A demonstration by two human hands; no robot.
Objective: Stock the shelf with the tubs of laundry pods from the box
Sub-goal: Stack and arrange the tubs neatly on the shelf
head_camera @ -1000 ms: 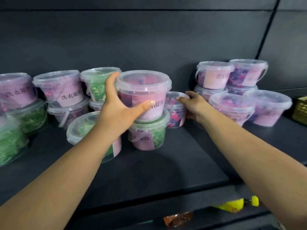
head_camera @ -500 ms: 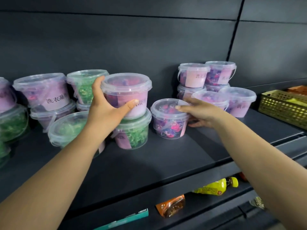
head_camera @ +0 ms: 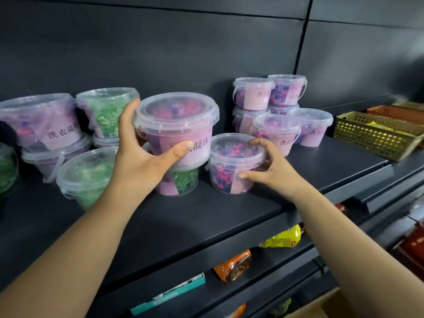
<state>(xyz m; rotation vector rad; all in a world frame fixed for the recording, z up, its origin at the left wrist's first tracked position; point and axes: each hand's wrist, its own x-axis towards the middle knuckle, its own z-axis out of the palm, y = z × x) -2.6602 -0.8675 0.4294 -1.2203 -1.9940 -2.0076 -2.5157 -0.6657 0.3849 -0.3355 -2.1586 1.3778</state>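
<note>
Small tub (head_camera: 221,175) pulled toward the front edge of the shelf (head_camera: 229,214), right hand (head_camera: 273,171) curled round it (left hand (head_camera: 135,164) still grips pink tub (head_camera: 176,120)), front row's filling.

Bare left hand (head_camera: 137,166) and bare right hand (head_camera: 273,171), fingernails cut short and plain; both forearms uncovered, smooth, bare right to the edge of view.
</note>
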